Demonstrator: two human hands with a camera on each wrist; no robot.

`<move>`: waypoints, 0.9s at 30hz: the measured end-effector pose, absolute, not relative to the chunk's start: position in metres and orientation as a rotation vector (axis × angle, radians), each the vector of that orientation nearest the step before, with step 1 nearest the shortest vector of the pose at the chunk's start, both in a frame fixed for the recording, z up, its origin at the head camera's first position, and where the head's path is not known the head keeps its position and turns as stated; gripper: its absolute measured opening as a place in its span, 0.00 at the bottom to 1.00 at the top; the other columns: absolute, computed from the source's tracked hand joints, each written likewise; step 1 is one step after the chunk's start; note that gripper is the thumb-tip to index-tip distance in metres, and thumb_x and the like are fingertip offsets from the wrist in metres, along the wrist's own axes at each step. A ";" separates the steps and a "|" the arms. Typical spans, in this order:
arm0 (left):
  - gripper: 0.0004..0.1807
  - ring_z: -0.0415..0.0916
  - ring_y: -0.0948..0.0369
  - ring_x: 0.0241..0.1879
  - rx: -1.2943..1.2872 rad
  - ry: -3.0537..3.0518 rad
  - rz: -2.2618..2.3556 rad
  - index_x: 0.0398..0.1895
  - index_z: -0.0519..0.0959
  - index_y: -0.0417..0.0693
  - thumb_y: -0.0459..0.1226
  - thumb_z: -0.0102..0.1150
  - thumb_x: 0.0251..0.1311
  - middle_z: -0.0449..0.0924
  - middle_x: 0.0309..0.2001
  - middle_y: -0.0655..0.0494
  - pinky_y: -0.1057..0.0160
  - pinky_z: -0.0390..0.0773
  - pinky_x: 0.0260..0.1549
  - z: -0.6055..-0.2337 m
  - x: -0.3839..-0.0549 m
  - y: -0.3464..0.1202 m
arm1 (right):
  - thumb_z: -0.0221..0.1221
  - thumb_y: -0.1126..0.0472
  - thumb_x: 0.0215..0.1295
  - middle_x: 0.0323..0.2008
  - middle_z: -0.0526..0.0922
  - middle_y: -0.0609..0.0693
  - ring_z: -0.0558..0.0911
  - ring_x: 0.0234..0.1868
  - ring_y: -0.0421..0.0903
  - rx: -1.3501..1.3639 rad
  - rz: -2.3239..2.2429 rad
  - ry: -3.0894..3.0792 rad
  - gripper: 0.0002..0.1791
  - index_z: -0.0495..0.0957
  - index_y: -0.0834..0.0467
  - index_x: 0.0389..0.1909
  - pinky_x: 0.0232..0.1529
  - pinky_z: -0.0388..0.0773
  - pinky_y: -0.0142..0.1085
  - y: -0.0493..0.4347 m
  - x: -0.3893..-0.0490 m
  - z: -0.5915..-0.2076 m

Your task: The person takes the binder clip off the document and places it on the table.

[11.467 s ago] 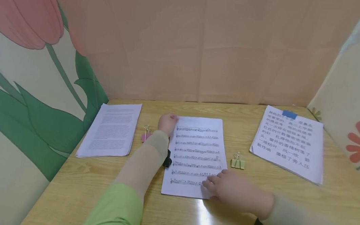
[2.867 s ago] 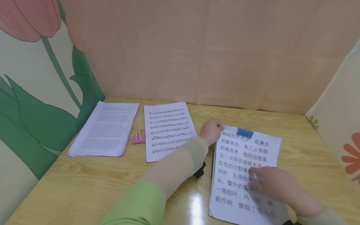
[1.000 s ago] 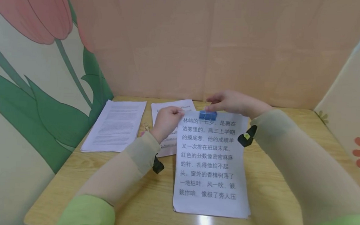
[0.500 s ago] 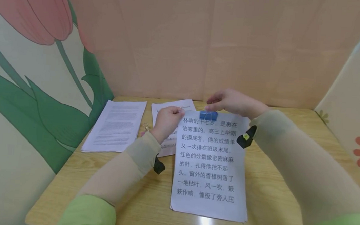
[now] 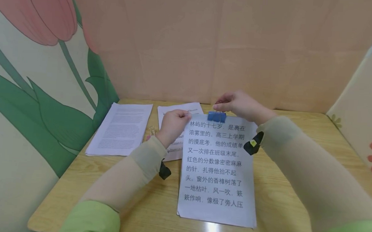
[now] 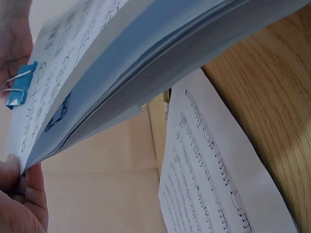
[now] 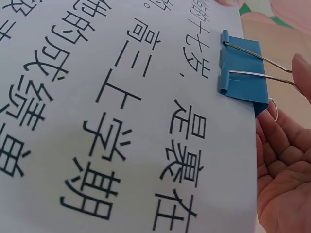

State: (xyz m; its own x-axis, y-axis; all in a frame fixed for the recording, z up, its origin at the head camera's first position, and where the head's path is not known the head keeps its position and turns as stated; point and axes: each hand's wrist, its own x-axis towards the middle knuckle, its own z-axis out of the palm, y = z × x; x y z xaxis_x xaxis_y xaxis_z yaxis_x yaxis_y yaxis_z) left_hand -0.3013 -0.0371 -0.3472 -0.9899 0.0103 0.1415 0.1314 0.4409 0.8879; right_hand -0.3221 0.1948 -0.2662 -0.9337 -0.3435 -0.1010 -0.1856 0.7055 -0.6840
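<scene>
A stack of papers [image 5: 216,163] with large Chinese print is held tilted up over the middle of the table. My left hand [image 5: 173,126] pinches its top left corner between thumb and fingers. A blue binder clip [image 5: 216,117] sits on the top edge; in the right wrist view, the clip [image 7: 245,70] still overlaps the paper. My right hand [image 5: 241,105] grips the clip's wire handles from above, thumb in front and fingers behind. The left wrist view shows the sheets [image 6: 146,63] fanning slightly apart below the pinched corner.
Sheet music [image 5: 175,150] lies behind and left of the held stack, partly covered by it and my left hand. Further left is another stack of printed papers [image 5: 119,130]. Between them a pink binder clip [image 5: 148,137] shows partly. The wooden table [image 5: 290,177] meets walls behind.
Earlier, the sheet music moved from the middle to the left, and the clipped stack came from the right and was raised. Lately the blue clip has shifted slightly upward on the paper's edge.
</scene>
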 end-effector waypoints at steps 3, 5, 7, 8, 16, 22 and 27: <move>0.11 0.76 0.61 0.44 -0.121 -2.572 -1.600 0.45 0.84 0.48 0.42 0.58 0.66 0.82 0.50 0.57 0.60 0.77 0.45 -0.347 -0.301 -0.037 | 0.62 0.38 0.59 0.53 0.78 0.52 0.72 0.56 0.52 -0.417 -1.050 2.712 0.30 0.76 0.54 0.54 0.60 0.63 0.56 0.196 -0.323 -0.265; 0.11 0.75 0.61 0.43 -0.117 -2.575 -1.608 0.44 0.84 0.49 0.42 0.57 0.66 0.81 0.50 0.57 0.61 0.77 0.44 -0.348 -0.300 -0.037 | 0.62 0.38 0.59 0.54 0.77 0.52 0.71 0.57 0.53 -0.412 -1.051 2.727 0.29 0.76 0.55 0.54 0.60 0.63 0.56 0.198 -0.323 -0.264; 0.11 0.75 0.61 0.43 -0.115 -2.579 -1.611 0.44 0.84 0.49 0.42 0.57 0.66 0.81 0.49 0.58 0.60 0.77 0.44 -0.348 -0.300 -0.037 | 0.62 0.39 0.60 0.55 0.76 0.53 0.71 0.58 0.54 -0.406 -1.064 2.739 0.30 0.76 0.56 0.55 0.61 0.63 0.57 0.201 -0.322 -0.262; 0.10 0.75 0.60 0.42 -0.115 -2.579 -1.612 0.44 0.84 0.50 0.42 0.57 0.66 0.81 0.49 0.58 0.60 0.77 0.44 -0.349 -0.300 -0.038 | 0.62 0.39 0.60 0.56 0.76 0.54 0.70 0.59 0.54 -0.403 -1.075 2.742 0.30 0.75 0.56 0.55 0.61 0.62 0.57 0.203 -0.322 -0.261; 0.11 0.75 0.61 0.43 -0.123 -2.579 -1.590 0.44 0.85 0.50 0.42 0.57 0.67 0.81 0.50 0.58 0.60 0.77 0.45 -0.351 -0.300 -0.038 | 0.61 0.40 0.61 0.57 0.75 0.57 0.73 0.58 0.57 -0.373 -1.184 2.727 0.35 0.71 0.59 0.61 0.61 0.64 0.57 0.224 -0.318 -0.252; 0.10 0.76 0.61 0.43 -0.094 -2.585 -1.586 0.43 0.85 0.50 0.42 0.57 0.66 0.81 0.51 0.57 0.60 0.77 0.44 -0.353 -0.302 -0.037 | 0.60 0.41 0.62 0.60 0.72 0.61 0.73 0.59 0.59 -0.358 -1.289 2.704 0.38 0.67 0.63 0.64 0.62 0.64 0.57 0.250 -0.316 -0.254; 0.09 0.76 0.62 0.43 -0.057 -2.586 -1.592 0.42 0.85 0.52 0.43 0.58 0.66 0.81 0.50 0.59 0.61 0.77 0.45 -0.356 -0.304 -0.037 | 0.60 0.42 0.63 0.61 0.70 0.63 0.69 0.61 0.59 -0.352 -1.309 2.701 0.39 0.65 0.65 0.65 0.64 0.58 0.60 0.275 -0.309 -0.260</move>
